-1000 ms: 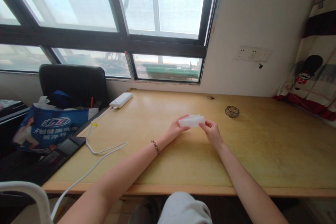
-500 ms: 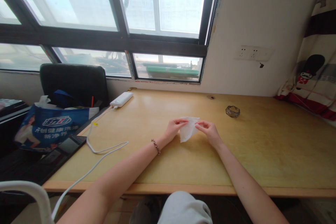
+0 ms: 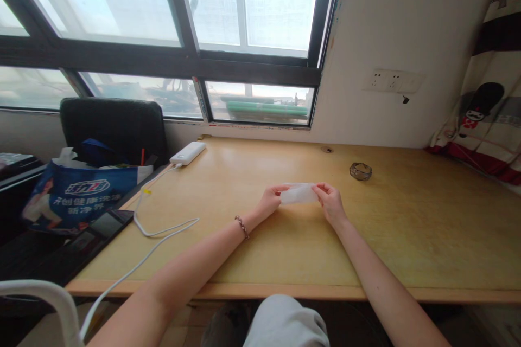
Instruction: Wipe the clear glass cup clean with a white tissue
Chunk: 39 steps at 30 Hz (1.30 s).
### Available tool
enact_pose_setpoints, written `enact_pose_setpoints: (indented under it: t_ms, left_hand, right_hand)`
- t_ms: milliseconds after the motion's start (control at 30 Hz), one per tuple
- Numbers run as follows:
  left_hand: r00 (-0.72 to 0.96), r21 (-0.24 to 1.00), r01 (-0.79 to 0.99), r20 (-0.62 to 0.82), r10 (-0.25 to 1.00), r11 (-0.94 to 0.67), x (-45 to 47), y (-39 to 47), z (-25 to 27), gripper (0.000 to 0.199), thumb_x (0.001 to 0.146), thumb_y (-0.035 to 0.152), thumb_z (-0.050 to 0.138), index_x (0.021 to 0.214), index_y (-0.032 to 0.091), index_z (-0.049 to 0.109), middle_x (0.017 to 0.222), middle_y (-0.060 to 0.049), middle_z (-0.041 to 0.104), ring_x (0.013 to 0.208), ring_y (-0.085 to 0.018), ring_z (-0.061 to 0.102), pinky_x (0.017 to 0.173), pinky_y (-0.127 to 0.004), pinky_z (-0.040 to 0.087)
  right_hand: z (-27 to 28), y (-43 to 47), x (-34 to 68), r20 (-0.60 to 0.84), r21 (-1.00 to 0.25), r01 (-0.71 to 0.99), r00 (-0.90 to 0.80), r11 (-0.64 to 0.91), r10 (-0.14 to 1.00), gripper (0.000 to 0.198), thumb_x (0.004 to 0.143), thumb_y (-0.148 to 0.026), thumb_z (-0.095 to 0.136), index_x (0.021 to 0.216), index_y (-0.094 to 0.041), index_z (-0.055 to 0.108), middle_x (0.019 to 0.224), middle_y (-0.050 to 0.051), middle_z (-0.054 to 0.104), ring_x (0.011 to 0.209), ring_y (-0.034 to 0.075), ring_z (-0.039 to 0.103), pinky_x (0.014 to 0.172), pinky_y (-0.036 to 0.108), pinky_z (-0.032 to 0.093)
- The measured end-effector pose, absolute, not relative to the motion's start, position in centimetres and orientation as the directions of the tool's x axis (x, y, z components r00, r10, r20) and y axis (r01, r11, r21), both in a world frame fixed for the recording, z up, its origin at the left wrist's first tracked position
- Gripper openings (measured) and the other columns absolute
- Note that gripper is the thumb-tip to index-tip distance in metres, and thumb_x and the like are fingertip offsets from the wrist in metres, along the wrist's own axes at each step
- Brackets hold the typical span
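A thin white tissue (image 3: pixel 300 193) is stretched sideways between my two hands, just above the wooden table. My left hand (image 3: pixel 269 199) pinches its left end between thumb and fingers; a beaded bracelet (image 3: pixel 241 227) circles that wrist. At the other end, my right hand (image 3: pixel 330 201) grips the tissue's upper right corner with bent fingertips. The sheet looks like a narrow band, and whether it is folded I cannot tell. To the right of my right hand, farther back, lies a dark ring-shaped openwork object (image 3: pixel 360 172), touched by neither hand.
On the table (image 3: pixel 423 238), a white power bank (image 3: pixel 188 153) sits at the back left, its white cable (image 3: pixel 163 236) running over the left edge. Beside the table stands a black chair (image 3: pixel 114 124) with a blue bag (image 3: pixel 81 192). A patterned curtain (image 3: pixel 488 103) hangs at the right.
My right hand has moved slightly right, drawing the tissue out. The hanging, bunched sheet is now a flatter horizontal band. My left hand has hardly moved.
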<state>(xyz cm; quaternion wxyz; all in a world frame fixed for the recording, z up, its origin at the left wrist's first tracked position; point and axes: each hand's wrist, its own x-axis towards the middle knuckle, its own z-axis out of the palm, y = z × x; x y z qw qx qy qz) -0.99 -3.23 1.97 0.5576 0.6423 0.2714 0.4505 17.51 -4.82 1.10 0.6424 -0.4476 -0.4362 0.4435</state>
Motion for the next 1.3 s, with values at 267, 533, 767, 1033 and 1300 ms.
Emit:
enact_pose_setpoints:
  t_ms: [267, 533, 767, 1033, 1300]
  left_hand:
    - [0.406, 0.985, -0.137, 0.154, 0.901, -0.107, -1.16, -3.22, 1.65, 0.047, 0.074, 0.047, 0.045, 0.096, 0.009, 0.063, 0.085, -0.010, 0.064, 0.077, -0.019, 0.058, 0.068, -0.028, 0.045]
    - [0.420, 0.979, -0.043, 0.200, 0.885, -0.201, -0.94, -3.51, 2.12, 0.037, 0.063, 0.041, 0.062, 0.083, 0.011, 0.066, 0.080, -0.006, 0.064, 0.073, -0.018, 0.056, 0.067, -0.027, 0.043]
    - [0.367, 0.982, -0.015, 0.179, 0.913, -0.186, -0.83, -3.30, 1.87, 0.037, 0.063, 0.044, 0.061, 0.080, 0.011, 0.067, 0.076, -0.005, 0.064, 0.070, -0.017, 0.055, 0.065, -0.026, 0.043]
    - [0.331, 0.975, 0.017, 0.203, 0.921, -0.220, -0.87, -3.36, 2.00, 0.034, 0.066, 0.043, 0.058, 0.073, 0.010, 0.065, 0.066, -0.002, 0.061, 0.061, -0.013, 0.052, 0.055, -0.021, 0.038]
    - [0.339, 0.978, -0.085, 0.206, 0.918, -0.188, -0.68, -3.20, 1.52, 0.034, 0.065, 0.039, 0.061, 0.082, 0.009, 0.062, 0.076, -0.006, 0.063, 0.068, -0.016, 0.057, 0.063, -0.026, 0.045]
  right_hand:
    - [0.91, -4.70, 17.58, 0.167, -0.964, -0.146, 0.309, 0.220, 0.936, 0.027, 0.060, -0.040, 0.064, 0.070, -0.016, 0.055, 0.065, 0.002, 0.059, 0.058, 0.013, 0.053, 0.052, 0.023, 0.042]
    - [0.58, -4.48, 17.86, 0.196, -0.964, -0.097, 0.377, 0.249, 0.905, 0.028, 0.060, -0.039, 0.065, 0.071, -0.017, 0.052, 0.065, 0.002, 0.059, 0.060, 0.013, 0.054, 0.056, 0.025, 0.043]
    - [0.96, -4.57, 17.84, 0.225, -0.954, -0.106, 0.368, 0.281, 0.902, 0.037, 0.059, -0.038, 0.065, 0.086, -0.017, 0.050, 0.071, 0.003, 0.061, 0.064, 0.016, 0.058, 0.059, 0.027, 0.045]
    - [0.85, -4.61, 17.77, 0.309, -0.940, -0.026, 0.364, 0.341, 0.878, 0.034, 0.060, -0.035, 0.065, 0.086, -0.017, 0.053, 0.078, 0.004, 0.060, 0.071, 0.016, 0.057, 0.065, 0.029, 0.045]
    - [1.07, -4.70, 17.84, 0.334, -0.933, 0.002, 0.372, 0.359, 0.866, 0.031, 0.060, -0.031, 0.066, 0.085, -0.016, 0.053, 0.079, 0.003, 0.055, 0.074, 0.014, 0.055, 0.069, 0.028, 0.045]
